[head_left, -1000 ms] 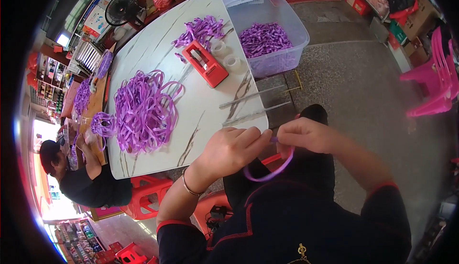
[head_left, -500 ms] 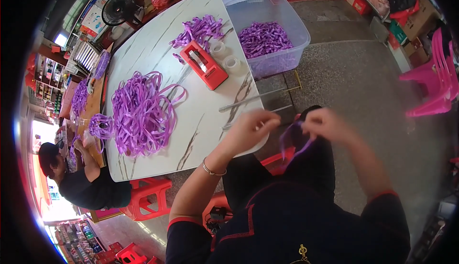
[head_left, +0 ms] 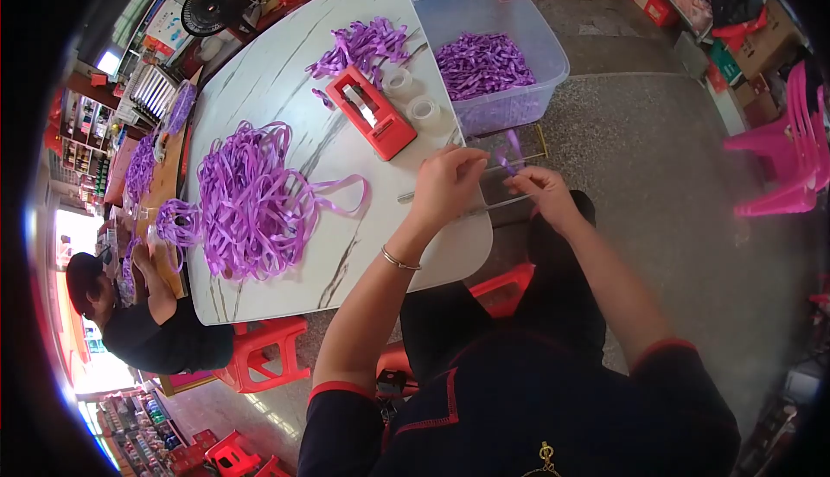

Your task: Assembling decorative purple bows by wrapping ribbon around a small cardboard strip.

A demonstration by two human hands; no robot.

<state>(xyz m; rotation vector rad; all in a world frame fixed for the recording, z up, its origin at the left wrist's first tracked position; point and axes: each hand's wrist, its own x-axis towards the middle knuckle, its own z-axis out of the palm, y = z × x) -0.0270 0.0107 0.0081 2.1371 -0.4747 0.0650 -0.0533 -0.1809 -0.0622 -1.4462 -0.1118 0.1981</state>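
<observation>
My right hand (head_left: 548, 195) has its fingers pinched on a short purple ribbon (head_left: 512, 154), whose upper part sticks up toward the clear tub. Just left of it, my left hand (head_left: 450, 185) is closed with its fingers curled; whatever lies inside them is hidden. Both hands are over two thin metal rods (head_left: 496, 206) that jut from the table's right edge. A large heap of loose purple ribbon (head_left: 251, 205) lies on the left of the white marbled table (head_left: 346, 248), and one loop trails from it toward the middle.
On the table stand a red tape dispenser (head_left: 373, 114), tape rolls (head_left: 424, 111) and a bundle of purple ribbon pieces (head_left: 361, 47). Beyond the right edge is a clear plastic tub (head_left: 553, 71) of purple pieces. A co-worker (head_left: 164, 334) sits at left; pink chairs (head_left: 782, 153) stand far right.
Both hands have moved forward, away from my lap and up to the rods. The ribbon that hung in a loop below them now stands up beyond my right fingers. The heap's trailing loop reaches farther right.
</observation>
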